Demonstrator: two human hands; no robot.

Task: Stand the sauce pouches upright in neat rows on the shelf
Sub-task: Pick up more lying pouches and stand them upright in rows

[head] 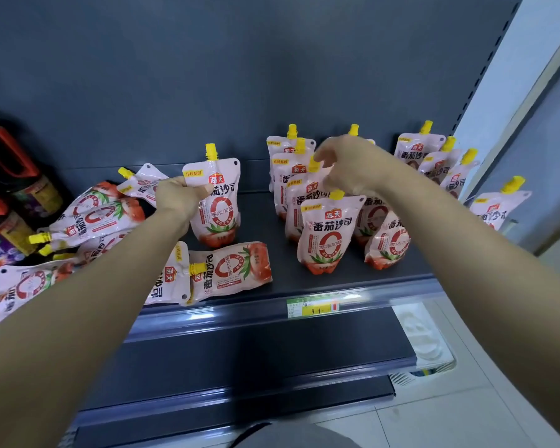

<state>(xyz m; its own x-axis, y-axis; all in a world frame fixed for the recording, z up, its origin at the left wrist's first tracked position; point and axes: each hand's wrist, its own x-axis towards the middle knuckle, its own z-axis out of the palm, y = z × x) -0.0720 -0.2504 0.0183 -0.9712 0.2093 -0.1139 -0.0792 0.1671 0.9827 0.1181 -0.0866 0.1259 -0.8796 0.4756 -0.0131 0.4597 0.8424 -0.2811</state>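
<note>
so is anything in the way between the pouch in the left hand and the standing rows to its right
Nothing visible. The left hand holds the pouch upright, and bare shelf lies between it and the nearest standing row. One flat pouch lies nearer the front edge, off that path.

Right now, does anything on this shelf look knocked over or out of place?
Yes. Left of the upright rows, several pouches lie flat in a jumbled heap, spouts pointing different ways; a flat pouch lies by the shelf's front edge. The left hand grips a single pouch standing apart from the rows.
</note>
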